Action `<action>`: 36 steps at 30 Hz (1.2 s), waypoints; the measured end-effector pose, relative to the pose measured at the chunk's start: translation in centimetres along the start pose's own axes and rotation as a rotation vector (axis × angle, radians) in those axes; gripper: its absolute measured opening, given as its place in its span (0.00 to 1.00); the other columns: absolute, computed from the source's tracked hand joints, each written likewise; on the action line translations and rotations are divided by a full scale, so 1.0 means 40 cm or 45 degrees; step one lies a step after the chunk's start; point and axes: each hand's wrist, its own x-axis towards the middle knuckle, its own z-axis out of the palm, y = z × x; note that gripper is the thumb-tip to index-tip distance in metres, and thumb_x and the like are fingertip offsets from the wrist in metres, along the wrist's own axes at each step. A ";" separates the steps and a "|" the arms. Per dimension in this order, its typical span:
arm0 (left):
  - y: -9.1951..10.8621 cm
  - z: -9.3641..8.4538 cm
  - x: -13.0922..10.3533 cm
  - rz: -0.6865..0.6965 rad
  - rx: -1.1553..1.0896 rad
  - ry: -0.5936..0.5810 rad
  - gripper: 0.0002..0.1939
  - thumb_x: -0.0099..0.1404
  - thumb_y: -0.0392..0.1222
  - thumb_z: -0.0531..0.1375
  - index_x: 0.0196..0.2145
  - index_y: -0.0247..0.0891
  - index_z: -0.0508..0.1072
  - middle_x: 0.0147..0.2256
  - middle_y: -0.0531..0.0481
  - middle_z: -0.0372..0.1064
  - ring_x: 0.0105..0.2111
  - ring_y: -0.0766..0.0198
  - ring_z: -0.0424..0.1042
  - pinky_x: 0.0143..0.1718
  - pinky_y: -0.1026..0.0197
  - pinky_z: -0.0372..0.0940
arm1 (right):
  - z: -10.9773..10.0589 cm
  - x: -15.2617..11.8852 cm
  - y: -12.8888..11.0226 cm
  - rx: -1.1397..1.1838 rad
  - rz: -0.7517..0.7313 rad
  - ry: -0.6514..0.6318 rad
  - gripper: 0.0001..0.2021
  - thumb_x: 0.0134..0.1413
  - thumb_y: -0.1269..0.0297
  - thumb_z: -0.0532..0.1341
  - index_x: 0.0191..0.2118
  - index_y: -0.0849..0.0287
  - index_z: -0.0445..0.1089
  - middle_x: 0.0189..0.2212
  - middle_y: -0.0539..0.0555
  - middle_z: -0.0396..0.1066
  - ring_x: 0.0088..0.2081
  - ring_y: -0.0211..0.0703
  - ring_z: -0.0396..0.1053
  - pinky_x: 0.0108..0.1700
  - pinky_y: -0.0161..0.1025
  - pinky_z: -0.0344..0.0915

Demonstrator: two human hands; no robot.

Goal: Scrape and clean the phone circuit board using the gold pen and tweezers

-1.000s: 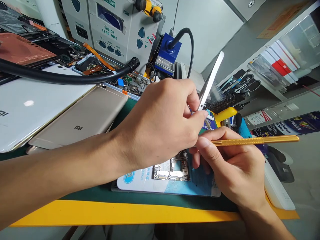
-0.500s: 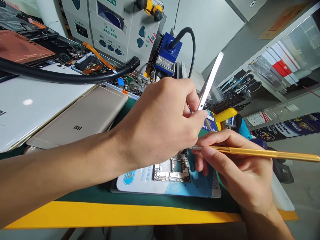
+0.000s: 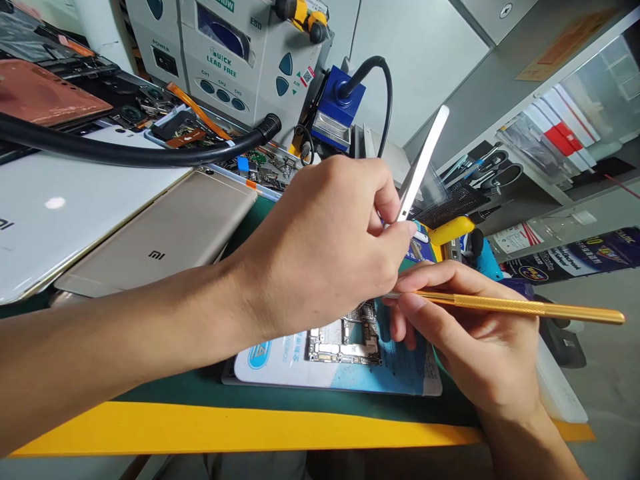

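My left hand (image 3: 325, 247) is closed around a pair of pale tweezers (image 3: 425, 163), whose rounded rear end points up and to the right. Their tips are hidden behind the hand. Between the thumb and fingers of my right hand (image 3: 480, 340) is a craft knife (image 3: 520, 305) with a gold knurled handle, lying nearly level. Its silver front end reaches under my left hand, where the blade is out of sight. Below both hands a phone logic board (image 3: 345, 350) rests on a blue and white work pad (image 3: 405, 367). My left hand covers the board's upper part.
Two phones, one white (image 3: 85, 207) and one gold (image 3: 165, 240), lie at the left. Over the white one runs a thick black hose (image 3: 165, 157) from the soldering station (image 3: 225, 60). Behind stands a parts tray (image 3: 265, 167). Yellow trim (image 3: 240, 427) edges the green mat.
The knife's rear end has shifted a little to the left, and my right hand has moved slightly left with it. My left hand and the tweezers stay almost where they were.
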 end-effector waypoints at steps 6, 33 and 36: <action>0.000 0.002 -0.001 -0.017 -0.001 0.030 0.07 0.64 0.42 0.68 0.30 0.40 0.75 0.23 0.56 0.75 0.23 0.67 0.76 0.21 0.65 0.68 | 0.000 0.000 -0.001 0.002 0.012 0.001 0.02 0.63 0.65 0.71 0.38 0.50 0.82 0.23 0.47 0.77 0.21 0.34 0.73 0.23 0.28 0.69; -0.002 -0.004 0.004 0.008 0.021 0.009 0.07 0.63 0.42 0.68 0.30 0.39 0.75 0.22 0.57 0.74 0.23 0.68 0.74 0.24 0.63 0.67 | 0.007 0.001 -0.012 -0.157 -0.039 0.008 0.03 0.61 0.65 0.71 0.35 0.51 0.81 0.21 0.47 0.76 0.19 0.34 0.67 0.20 0.29 0.64; -0.001 -0.004 0.004 0.003 0.021 0.006 0.06 0.64 0.41 0.67 0.30 0.39 0.76 0.23 0.57 0.75 0.23 0.68 0.74 0.24 0.63 0.67 | 0.007 0.001 -0.010 -0.145 -0.050 0.034 0.03 0.61 0.65 0.71 0.35 0.51 0.82 0.21 0.47 0.76 0.19 0.35 0.67 0.20 0.30 0.65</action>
